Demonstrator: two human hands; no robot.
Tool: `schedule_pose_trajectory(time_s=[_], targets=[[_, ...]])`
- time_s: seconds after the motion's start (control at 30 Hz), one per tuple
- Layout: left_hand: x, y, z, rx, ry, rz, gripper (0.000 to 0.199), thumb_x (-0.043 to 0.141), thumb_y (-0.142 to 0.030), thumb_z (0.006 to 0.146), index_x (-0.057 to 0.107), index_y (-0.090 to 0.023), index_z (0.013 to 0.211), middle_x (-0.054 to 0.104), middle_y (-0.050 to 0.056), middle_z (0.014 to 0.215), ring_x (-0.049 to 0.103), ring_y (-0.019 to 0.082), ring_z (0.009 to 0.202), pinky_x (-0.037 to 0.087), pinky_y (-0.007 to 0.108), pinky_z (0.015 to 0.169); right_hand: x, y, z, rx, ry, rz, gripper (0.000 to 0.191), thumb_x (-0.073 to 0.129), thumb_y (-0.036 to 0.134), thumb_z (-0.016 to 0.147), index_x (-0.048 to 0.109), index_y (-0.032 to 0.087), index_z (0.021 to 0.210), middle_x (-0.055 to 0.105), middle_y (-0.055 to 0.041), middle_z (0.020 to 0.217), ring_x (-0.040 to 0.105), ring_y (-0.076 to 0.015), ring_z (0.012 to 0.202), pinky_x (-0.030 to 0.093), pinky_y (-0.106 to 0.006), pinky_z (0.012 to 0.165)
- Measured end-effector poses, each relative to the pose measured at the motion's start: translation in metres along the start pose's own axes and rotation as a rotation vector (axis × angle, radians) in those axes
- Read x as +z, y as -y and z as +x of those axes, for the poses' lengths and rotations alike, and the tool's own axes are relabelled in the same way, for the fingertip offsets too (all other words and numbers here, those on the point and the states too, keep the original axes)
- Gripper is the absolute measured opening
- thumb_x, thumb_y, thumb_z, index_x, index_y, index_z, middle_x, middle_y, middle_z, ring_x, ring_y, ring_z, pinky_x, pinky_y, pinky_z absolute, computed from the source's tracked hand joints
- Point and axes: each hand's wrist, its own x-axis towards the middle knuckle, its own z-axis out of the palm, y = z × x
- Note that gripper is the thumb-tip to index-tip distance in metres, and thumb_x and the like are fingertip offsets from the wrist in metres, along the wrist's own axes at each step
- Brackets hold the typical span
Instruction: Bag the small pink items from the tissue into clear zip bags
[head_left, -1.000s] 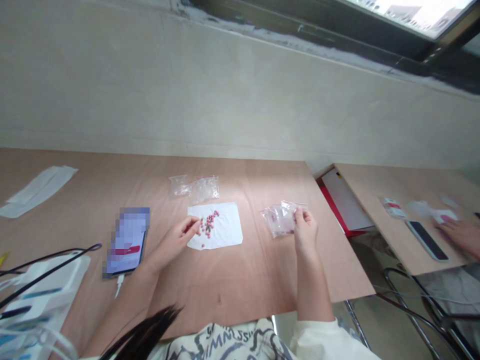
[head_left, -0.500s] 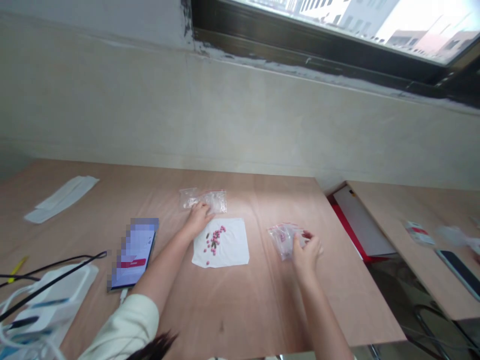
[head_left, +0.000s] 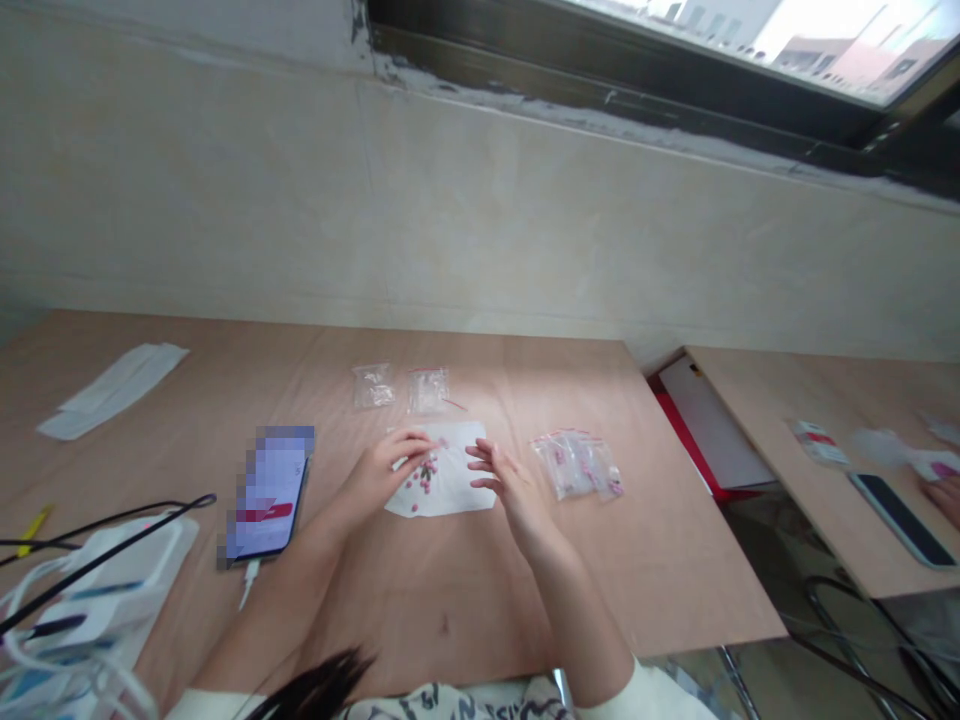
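Most of the near space is taken up by the wooden table (head_left: 450, 580), on which a white sheet (head_left: 456, 497) is laid. Over its right side the right hand (head_left: 517, 495) is held, fingers spread; over its left side, the left hand (head_left: 382, 472), thumb and fingers brought close, though whether anything is pinched cannot be told. Clear bags (head_left: 574, 465) are grouped to the right, two further bags (head_left: 428, 388) placed on the far side. Pink beads (head_left: 426, 478) are scattered on the sheet between the hands.
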Motion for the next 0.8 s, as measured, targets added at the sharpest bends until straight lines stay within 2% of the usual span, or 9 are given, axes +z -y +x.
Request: schedule_pose_trajectory(time_s=[0.07,0.2,0.3,0.37,0.43,0.53,0.63,0.7,0.8], targets=[[0.002,-0.014,-0.015,0.011,0.130,-0.072,0.021,0.044,-0.023,0.081,0.062,-0.019,0.091,0.061,0.006,0.098,0.055,0.018,0.095,0.042,0.031,0.085,0.020,0.002,-0.006,0.033,0.108,0.025,0.050,0.039,0.056,0.077,0.057,0.018,0.105,0.058,-0.0120,0.110,0.056,-0.0230,0.094,0.046,-0.037,0.072],[-0.001,-0.028,-0.029,-0.231,0.245,-0.359,0.024,0.042,-0.034,0.082,0.053,-0.017,0.094,0.060,0.005,0.091,0.057,0.018,0.088,0.046,0.034,0.080,0.042,0.003,-0.031,-0.070,0.248,-0.128,0.052,0.032,0.054,0.081,0.050,0.020,0.117,0.048,-0.0085,0.125,0.040,-0.0218,0.118,0.032,-0.041,0.096],[-0.004,-0.032,-0.028,-0.368,0.256,-0.478,0.028,0.042,-0.042,0.080,0.050,-0.016,0.084,0.055,0.002,0.080,0.057,0.015,0.076,0.050,0.032,0.070,0.046,-0.004,-0.047,-0.107,0.265,-0.284,0.053,0.031,0.050,0.084,0.039,0.019,0.127,0.029,-0.0066,0.138,0.023,-0.0190,0.128,0.016,-0.041,0.105],[-0.004,-0.033,-0.027,-0.399,0.246,-0.462,0.028,0.044,-0.042,0.079,0.049,-0.015,0.077,0.051,0.000,0.075,0.055,0.014,0.071,0.051,0.029,0.063,0.046,-0.011,-0.051,-0.146,0.281,-0.354,0.053,0.031,0.048,0.084,0.034,0.019,0.129,0.024,-0.0060,0.140,0.019,-0.0185,0.129,0.014,-0.040,0.106],[-0.003,-0.034,-0.027,-0.408,0.255,-0.440,0.028,0.045,-0.042,0.078,0.048,-0.015,0.073,0.049,-0.001,0.070,0.054,0.012,0.064,0.050,0.026,0.055,0.044,-0.016,-0.051,-0.194,0.273,-0.394,0.050,0.032,0.045,0.085,0.036,0.020,0.128,0.028,-0.0063,0.138,0.022,-0.0188,0.128,0.017,-0.040,0.105],[-0.005,-0.036,-0.028,-0.415,0.301,-0.410,0.027,0.046,-0.041,0.078,0.048,-0.015,0.072,0.050,-0.002,0.063,0.053,0.010,0.054,0.047,0.021,0.047,0.041,-0.015,-0.045,-0.236,0.134,-0.445,0.040,0.038,0.044,0.083,0.049,0.020,0.113,0.047,-0.0094,0.123,0.039,-0.0214,0.116,0.030,-0.039,0.096],[-0.010,-0.043,-0.028,-0.438,0.368,-0.369,0.027,0.042,-0.041,0.079,0.046,-0.015,0.073,0.050,-0.004,0.051,0.050,0.008,0.042,0.041,0.017,0.039,0.039,-0.007,-0.036,-0.217,0.042,-0.482,0.030,0.045,0.045,0.078,0.055,0.017,0.083,0.058,-0.0082,0.090,0.053,-0.0197,0.086,0.042,-0.033,0.073],[-0.013,-0.048,-0.027,-0.434,0.394,-0.311,0.027,0.041,-0.042,0.080,0.044,-0.016,0.072,0.049,-0.006,0.045,0.044,0.006,0.035,0.033,0.014,0.033,0.039,0.000,-0.031,-0.167,0.124,-0.434,0.030,0.044,0.045,0.078,0.052,0.017,0.070,0.056,-0.0039,0.071,0.052,-0.0155,0.069,0.041,-0.028,0.062],[-0.015,-0.051,-0.026,-0.397,0.401,-0.217,0.026,0.041,-0.041,0.080,0.044,-0.017,0.070,0.045,-0.007,0.042,0.040,0.005,0.032,0.026,0.013,0.031,0.040,0.009,-0.027,-0.096,0.255,-0.300,0.030,0.044,0.043,0.078,0.050,0.017,0.065,0.052,-0.0002,0.061,0.048,-0.0121,0.060,0.038,-0.024,0.057]])
